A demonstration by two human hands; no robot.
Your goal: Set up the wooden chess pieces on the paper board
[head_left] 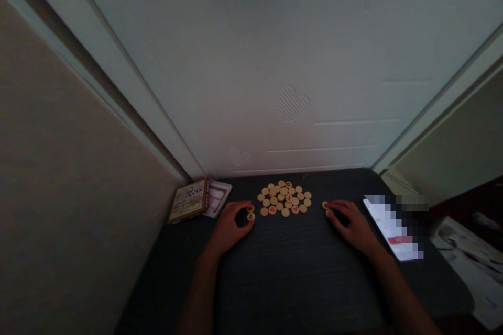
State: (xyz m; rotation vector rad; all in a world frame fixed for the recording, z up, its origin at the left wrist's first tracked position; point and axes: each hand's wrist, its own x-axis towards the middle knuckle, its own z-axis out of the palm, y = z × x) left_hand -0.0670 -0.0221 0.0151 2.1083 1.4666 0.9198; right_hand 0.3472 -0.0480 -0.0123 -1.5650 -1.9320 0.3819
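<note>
Round wooden xiangqi pieces (283, 198) lie in a loose cluster on the dark table, several blank side up and a few showing red or black characters. My left hand (229, 224) is at the cluster's left side, thumb and index finger curved around two pieces, the nearer one (251, 216) marked in black. On the right, my right hand (349, 221) has its fingertips on a pale piece (325, 204); a second disc seems to sit by the thumb, partly hidden. Both hands rest low, close to the tabletop.
A wooden box with a printed lid (190, 200) and a folded sheet (217, 198) lie at the back left of the table (283, 282). A lit phone (387, 225) is at right. A white door panel (251, 63) rises behind the table.
</note>
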